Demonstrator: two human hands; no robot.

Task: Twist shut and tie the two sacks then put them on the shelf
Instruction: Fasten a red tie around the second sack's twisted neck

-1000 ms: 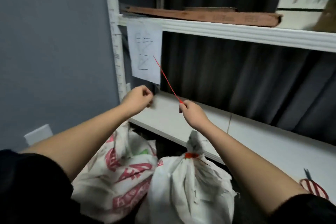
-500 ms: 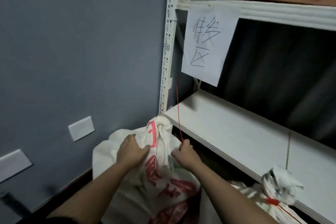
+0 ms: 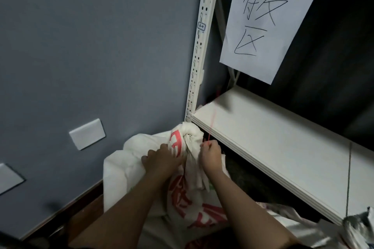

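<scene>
The white metal shelf board (image 3: 273,143) sits just right of the fingers, bare. Below it the white woven sack with red print (image 3: 182,184) stands on the floor, its neck bunched. The left hand (image 3: 162,159) grips that neck; the right hand (image 3: 210,153) pinches a thin red string (image 3: 212,121), seemingly not yet wrapped. If the left fingers slacken, the twist could unwind; the string may slip free.

The left hand (image 3: 162,159) covers part of the twisted neck of the red-printed sack (image 3: 190,190), whose base runs off the bottom edge. The red string (image 3: 212,121) blurs out above the shelf board (image 3: 283,147). The second sack (image 3: 358,228) is cut by the bottom-right corner. The paper sign (image 3: 267,22) loses its top.
</scene>
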